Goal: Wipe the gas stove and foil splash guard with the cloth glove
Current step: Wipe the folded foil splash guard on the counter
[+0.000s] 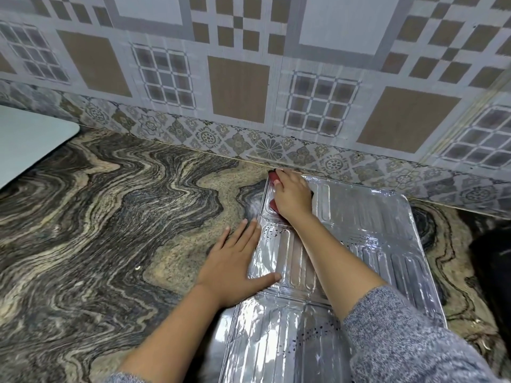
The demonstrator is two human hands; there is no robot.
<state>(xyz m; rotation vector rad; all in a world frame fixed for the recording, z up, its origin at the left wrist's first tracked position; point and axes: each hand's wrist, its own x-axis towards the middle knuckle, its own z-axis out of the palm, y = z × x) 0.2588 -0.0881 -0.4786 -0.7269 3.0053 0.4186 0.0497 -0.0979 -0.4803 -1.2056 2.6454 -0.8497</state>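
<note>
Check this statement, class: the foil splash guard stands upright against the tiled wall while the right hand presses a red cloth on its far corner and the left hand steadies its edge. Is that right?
Not quite. The head view shows the foil splash guard lying flat on the countertop, not upright against the tiled wall. The rest holds: the right hand presses the red cloth on its far corner, and the left hand steadies its edge.

pretty even, soft indoor light, nothing harsh. the foil splash guard throws white glare streaks all over its ridges. only faint shadows under the left hand and right hand. wide-angle lens bends the tiled wall and counter near the edges, and the left side looks smeared with blur.
</note>
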